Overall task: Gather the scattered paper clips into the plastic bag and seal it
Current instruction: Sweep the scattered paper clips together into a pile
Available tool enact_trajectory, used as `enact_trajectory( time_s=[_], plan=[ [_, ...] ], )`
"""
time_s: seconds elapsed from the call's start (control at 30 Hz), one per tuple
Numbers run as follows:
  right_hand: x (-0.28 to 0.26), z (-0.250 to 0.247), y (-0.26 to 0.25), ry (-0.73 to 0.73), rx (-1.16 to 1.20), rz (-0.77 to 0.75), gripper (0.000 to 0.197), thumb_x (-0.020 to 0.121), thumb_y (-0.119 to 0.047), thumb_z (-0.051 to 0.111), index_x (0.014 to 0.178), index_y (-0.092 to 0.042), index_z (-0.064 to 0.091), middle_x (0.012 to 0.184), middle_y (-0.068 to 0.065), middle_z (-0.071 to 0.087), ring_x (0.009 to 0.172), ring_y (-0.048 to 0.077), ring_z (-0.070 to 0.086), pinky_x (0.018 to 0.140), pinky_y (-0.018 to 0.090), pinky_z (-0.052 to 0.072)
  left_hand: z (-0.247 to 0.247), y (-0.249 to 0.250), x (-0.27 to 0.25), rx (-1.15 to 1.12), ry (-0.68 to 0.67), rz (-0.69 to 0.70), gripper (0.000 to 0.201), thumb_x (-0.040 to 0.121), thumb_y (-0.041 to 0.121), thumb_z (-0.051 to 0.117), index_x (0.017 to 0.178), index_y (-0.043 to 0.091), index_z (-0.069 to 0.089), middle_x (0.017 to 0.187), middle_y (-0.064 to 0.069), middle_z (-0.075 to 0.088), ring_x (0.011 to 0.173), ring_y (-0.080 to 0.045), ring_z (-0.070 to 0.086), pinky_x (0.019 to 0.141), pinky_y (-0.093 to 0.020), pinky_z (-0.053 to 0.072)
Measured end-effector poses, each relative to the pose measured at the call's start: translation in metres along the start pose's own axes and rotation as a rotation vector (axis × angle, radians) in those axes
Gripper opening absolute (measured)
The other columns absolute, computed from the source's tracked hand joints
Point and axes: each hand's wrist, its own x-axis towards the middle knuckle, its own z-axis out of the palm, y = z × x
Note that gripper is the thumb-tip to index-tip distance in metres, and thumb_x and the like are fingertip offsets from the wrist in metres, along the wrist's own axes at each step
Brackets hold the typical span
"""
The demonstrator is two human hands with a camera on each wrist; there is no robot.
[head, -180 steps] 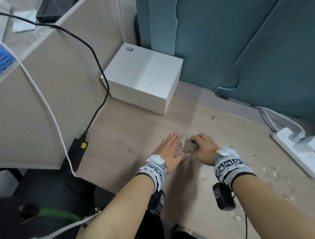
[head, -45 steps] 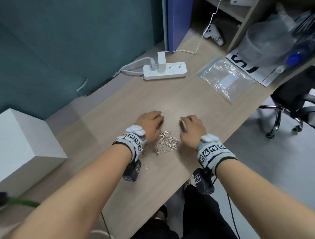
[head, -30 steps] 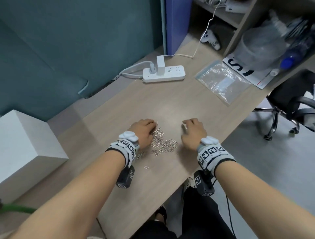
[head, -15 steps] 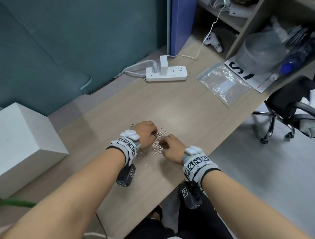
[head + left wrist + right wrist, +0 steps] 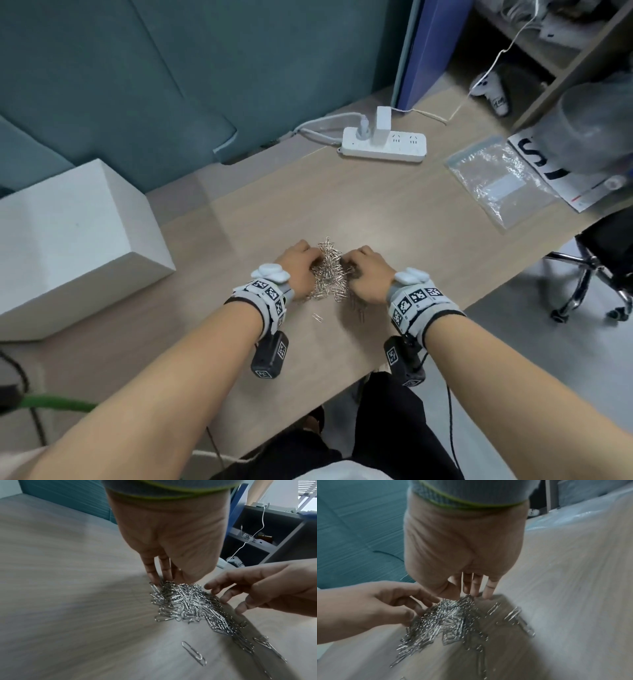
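A heap of silver paper clips [image 5: 330, 270] lies on the wooden desk [image 5: 342, 205] between my hands. My left hand [image 5: 301, 265] stands at the heap's left side, fingers [image 5: 154, 577] pointing down with their tips on the clips [image 5: 185, 601]. My right hand [image 5: 368, 274] is against the right side, its spread, slightly bent fingers [image 5: 228, 596] touching the heap's edge. Neither hand plainly grips any clips [image 5: 447, 616]. One stray clip [image 5: 193, 653] and a few more lie just nearer me. The clear plastic bag [image 5: 503, 181] lies flat at the far right of the desk.
A white power strip [image 5: 383, 145] with plugs sits at the back of the desk. A white box [image 5: 68, 240] stands to the left. A printed sheet [image 5: 548, 168] is beside the bag, and an office chair [image 5: 599, 274] stands past the desk's right edge.
My right hand slid left toward my left hand, and the spread clips were pushed into a tighter heap between them. Six seconds ago the clips lay scattered across the desk.
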Motion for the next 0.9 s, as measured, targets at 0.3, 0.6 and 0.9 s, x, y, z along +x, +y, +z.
enact_trajectory(
  time_s=[0.3,0.6,0.9],
  plan=[
    [-0.033,-0.033,0.022,-0.594,-0.287,0.233,0.010,0.090,-0.011,0.065,0.091,-0.010,0.076,0.112,0.017,0.077,0.063,0.008,0.067,0.062,0.018,0.053,-0.004,0.011,-0.042,-0.095,-0.424,-0.167,0.011,0.084,0.022,0.063,0.086,0.020,0.074,0.087,0.003,0.077,0.083,-0.018,0.075,0.084,-0.034,0.060],
    [-0.018,-0.031,0.007,-0.382,-0.075,-0.087,0.021,0.084,-0.034,0.060,0.097,-0.027,0.076,0.112,-0.004,0.074,0.107,0.019,0.065,0.100,0.034,0.050,0.013,0.053,-0.041,-0.312,-0.169,-0.261,0.020,0.086,0.016,0.063,0.098,0.024,0.076,0.095,0.006,0.076,0.089,-0.014,0.070,0.082,-0.024,0.055],
    [-0.008,-0.057,0.042,-0.332,-0.023,-0.136,0.041,0.066,-0.040,0.052,0.093,-0.021,0.075,0.103,-0.004,0.076,0.103,0.022,0.067,0.098,0.037,0.053,0.055,0.098,-0.041,-0.591,-0.204,-0.401,0.020,0.087,0.009,0.068,0.102,0.016,0.077,0.094,-0.004,0.078,0.082,-0.013,0.071,0.089,-0.028,0.058]
  ],
)
